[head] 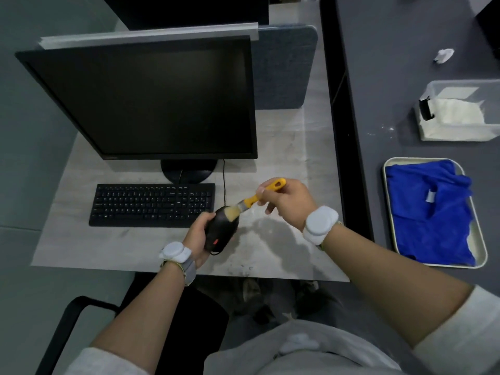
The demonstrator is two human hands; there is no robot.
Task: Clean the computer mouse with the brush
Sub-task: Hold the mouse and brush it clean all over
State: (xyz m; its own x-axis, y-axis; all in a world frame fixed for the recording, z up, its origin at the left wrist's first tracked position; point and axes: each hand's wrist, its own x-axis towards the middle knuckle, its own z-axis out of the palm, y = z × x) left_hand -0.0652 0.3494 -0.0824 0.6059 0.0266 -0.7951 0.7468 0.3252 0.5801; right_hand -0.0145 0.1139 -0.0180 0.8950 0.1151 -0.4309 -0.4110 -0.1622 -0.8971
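Mouse (220,230) lifted just off desk (284,147), at front edge right of keyboard (151,204), cradled in left hand (198,239); fingers wrapped round its left flank, thumb side hidden, grip closed; red mark showing near the tail end, cable (224,182) running back toward monitor (146,98). Brush (257,197) pinched in right hand (286,203), fingertips closed on yellow handle, bristles pressed flat on the mouse's far end. Pale dust smeared on desk under and right of the mouse. Risks, as judgement: loosened dust likely to fall onto keyboard just beside, given the stroke angle; heavy pressure could splay bristles and push grit into button seams rather than lift it; mouse could twist out of the one-sided hold if brush drags hard; cable might snag if mouse is turned further. Count: one mouse, one brush, one keyboard, one monitor, two wrist bands; on dark side counter, well apart, one tray (387,190) holding one blue cloth (430,212), one clear box (460,87) of white powder, one crumpled white scrap (443,55).
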